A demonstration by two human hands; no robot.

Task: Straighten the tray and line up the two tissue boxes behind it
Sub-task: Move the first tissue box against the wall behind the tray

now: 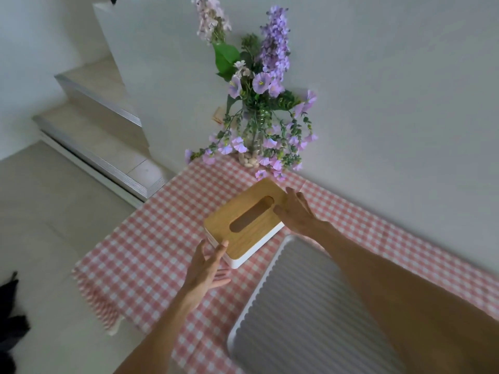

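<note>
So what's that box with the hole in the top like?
The tissue box has a white body and a wooden lid with an oval slot; no tissue pokes out. It sits at an angle on the pink checked tablecloth, between the flower vase and the ribbed tray. The left hand touches its near corner, the right hand its right edge.

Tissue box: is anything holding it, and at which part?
Both hands flank the tissue box: the left hand touches its near short end, thumb on the top edge; the right hand rests straight-fingered on the far right corner. Neither curls round it.
</note>
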